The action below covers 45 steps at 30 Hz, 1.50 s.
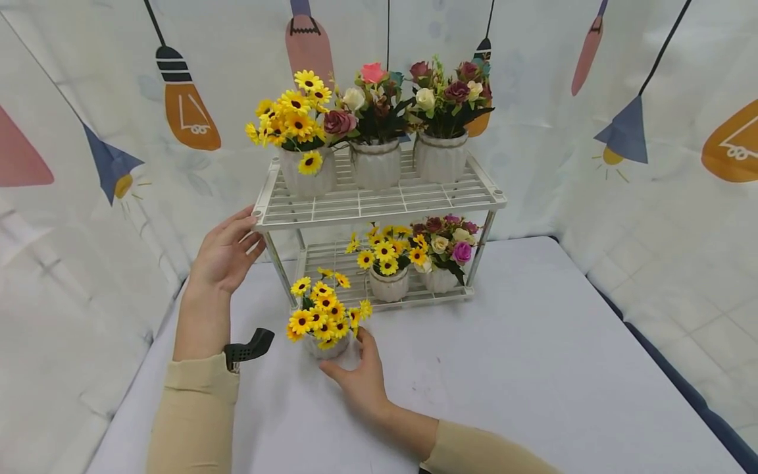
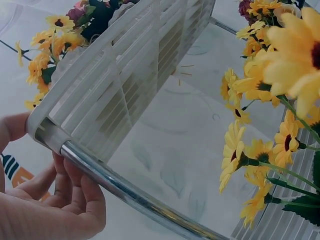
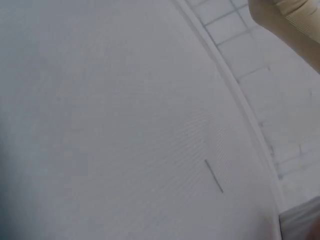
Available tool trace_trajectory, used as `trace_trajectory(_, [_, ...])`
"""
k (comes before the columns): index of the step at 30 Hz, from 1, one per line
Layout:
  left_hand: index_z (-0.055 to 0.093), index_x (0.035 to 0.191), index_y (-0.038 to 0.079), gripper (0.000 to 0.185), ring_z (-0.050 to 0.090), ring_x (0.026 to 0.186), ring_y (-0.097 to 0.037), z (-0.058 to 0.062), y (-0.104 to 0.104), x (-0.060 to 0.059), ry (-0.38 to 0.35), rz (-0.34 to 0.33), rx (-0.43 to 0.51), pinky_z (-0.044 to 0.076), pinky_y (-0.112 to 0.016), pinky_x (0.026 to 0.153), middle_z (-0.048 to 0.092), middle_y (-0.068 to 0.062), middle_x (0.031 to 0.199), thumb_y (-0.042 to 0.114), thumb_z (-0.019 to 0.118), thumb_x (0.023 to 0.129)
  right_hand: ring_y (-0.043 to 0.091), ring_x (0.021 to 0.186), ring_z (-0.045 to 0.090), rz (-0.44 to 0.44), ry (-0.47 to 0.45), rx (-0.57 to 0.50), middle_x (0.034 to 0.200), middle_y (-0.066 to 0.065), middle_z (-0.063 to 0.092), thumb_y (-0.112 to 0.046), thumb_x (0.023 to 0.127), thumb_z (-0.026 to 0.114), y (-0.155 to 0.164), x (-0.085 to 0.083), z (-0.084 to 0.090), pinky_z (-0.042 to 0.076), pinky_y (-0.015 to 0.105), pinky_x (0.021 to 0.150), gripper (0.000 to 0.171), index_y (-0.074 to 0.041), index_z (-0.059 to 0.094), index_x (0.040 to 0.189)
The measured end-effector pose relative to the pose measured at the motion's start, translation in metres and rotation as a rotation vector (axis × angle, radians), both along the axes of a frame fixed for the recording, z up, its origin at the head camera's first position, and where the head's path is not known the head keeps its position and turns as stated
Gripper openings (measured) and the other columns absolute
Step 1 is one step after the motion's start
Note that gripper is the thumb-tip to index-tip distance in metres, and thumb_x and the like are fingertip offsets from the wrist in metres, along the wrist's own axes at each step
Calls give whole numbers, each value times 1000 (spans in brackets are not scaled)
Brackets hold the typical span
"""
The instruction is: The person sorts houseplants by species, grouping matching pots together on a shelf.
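A white two-tier wire shelf (image 1: 379,209) stands on the table. My left hand (image 1: 227,253) grips its upper left front corner, and in the left wrist view the hand (image 2: 60,195) has fingers curled beneath the corner beside the metal post (image 2: 125,187). In front of the lower tier is a pot of yellow flowers (image 1: 324,316) in a whitish ribbed pot. My right hand (image 1: 364,378) holds this pot from its right front, thumb low at the front and fingers at the side. The right wrist view shows neither hand nor pot.
On the upper tier stand potted yellow flowers (image 1: 296,118) and two pots of mixed roses (image 1: 376,164), (image 1: 441,158). Below are another pot of yellow flowers (image 1: 387,283) and a pot of purple and cream flowers (image 1: 441,280). A white cloth covers the table (image 1: 533,368); a patterned curtain hangs behind.
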<state>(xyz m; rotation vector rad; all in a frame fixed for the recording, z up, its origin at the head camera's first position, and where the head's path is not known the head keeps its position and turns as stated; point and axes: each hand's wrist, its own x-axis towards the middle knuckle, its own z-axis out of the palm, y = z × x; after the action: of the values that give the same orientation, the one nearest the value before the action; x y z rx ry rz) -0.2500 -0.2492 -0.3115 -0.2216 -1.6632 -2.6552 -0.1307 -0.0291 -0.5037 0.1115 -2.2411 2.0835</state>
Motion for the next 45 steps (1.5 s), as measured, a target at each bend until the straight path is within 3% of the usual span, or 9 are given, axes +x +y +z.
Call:
trace_trajectory(7, [68,127,10,24,55,106,-17,-1,1,0,-5,-5,6,43,-28,92,60,-5,125,13,65,103,21,148,33,-29,31,-77,156,-4,43,-18,82,89,-17,-7,-6,24,55,118,87,-17,40,154])
trace_trajectory(14, [67,128,9,24,57,100,-16,-2,-2,1,12,-38,60,45,-27,89,60,-6,123,8,60,105,18,143,39,-112,-9,-137,150,-6,47,-16,78,91,-37,-12,-6,22,48,119,91,-13,39,152])
trace_trajectory(28, [67,128,8,24,57,98,-16,-1,-3,1,11,-36,78,45,-27,88,61,-6,121,8,60,105,12,135,48,-265,-12,-38,140,-13,56,-13,75,94,-52,-21,-7,33,43,116,81,-21,51,143])
trace_trajectory(45, [67,126,5,23,59,97,-17,-2,0,0,17,-48,104,45,-27,88,64,-7,118,5,57,105,7,134,48,-238,87,-81,138,-18,56,-11,78,92,-36,-20,-9,32,42,116,78,-23,48,142])
